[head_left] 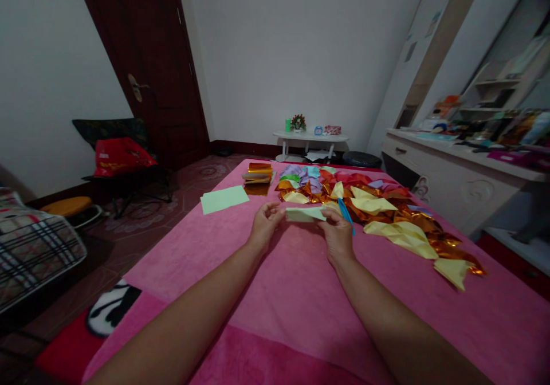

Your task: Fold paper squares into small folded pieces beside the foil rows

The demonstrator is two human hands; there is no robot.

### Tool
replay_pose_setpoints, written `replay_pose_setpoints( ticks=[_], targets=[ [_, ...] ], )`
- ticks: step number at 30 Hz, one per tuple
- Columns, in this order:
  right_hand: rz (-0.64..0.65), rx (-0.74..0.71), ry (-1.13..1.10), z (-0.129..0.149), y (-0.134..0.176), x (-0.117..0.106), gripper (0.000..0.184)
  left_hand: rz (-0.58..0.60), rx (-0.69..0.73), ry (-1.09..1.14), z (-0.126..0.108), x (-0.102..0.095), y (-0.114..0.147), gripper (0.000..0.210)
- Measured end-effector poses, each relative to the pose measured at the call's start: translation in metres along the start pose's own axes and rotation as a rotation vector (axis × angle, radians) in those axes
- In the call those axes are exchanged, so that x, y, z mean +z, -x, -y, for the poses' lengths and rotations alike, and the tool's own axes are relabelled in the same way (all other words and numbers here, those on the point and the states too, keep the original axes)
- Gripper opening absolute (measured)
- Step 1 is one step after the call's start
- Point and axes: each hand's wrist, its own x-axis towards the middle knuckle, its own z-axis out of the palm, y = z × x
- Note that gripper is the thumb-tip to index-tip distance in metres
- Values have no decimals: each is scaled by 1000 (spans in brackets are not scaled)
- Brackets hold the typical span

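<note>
Between my two hands is a small folded piece of pale green paper, held just over the pink cloth. My left hand pinches its left end with thumb and fingers. The right end is gripped by my right hand. Beside my right hand a blue object lies partly hidden, its kind unclear. Flat pale green sheets rest to the left of my left hand. A stack of orange-gold foil paper sits beyond them.
Crumpled gold foil and yellow paper pieces spread over the right side of the cloth. Purple paper lies at the far end. A cluttered dresser stands at right, a chair with a red bag at left.
</note>
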Motion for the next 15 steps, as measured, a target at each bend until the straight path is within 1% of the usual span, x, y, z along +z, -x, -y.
replay_pose_setpoints(
  ticks=[1, 3, 6, 8, 10, 12, 15],
  targets=[
    [-28, -55, 16, 0, -1, -1, 15, 15, -9, -7, -1, 1, 1, 46],
    [-43, -140, 47, 2, -2, -2, 19, 73, -46, -29, -2, 3, 3, 47],
    [15, -208, 76, 8, 3, 0, 28, 167, -90, -71, -6, 7, 8, 52],
    [81, -252, 94, 12, 8, 3, 30, 200, -92, -97, -7, 8, 10, 50],
    [167, -298, 122, 16, 12, 6, 30, 209, -83, -122, -8, 8, 12, 47],
    [248, -313, 150, 19, 15, 9, 29, 193, -71, -141, -7, 7, 12, 44],
    [292, -273, 163, 22, 17, 11, 27, 142, -53, -149, -6, 5, 10, 36]
  ],
)
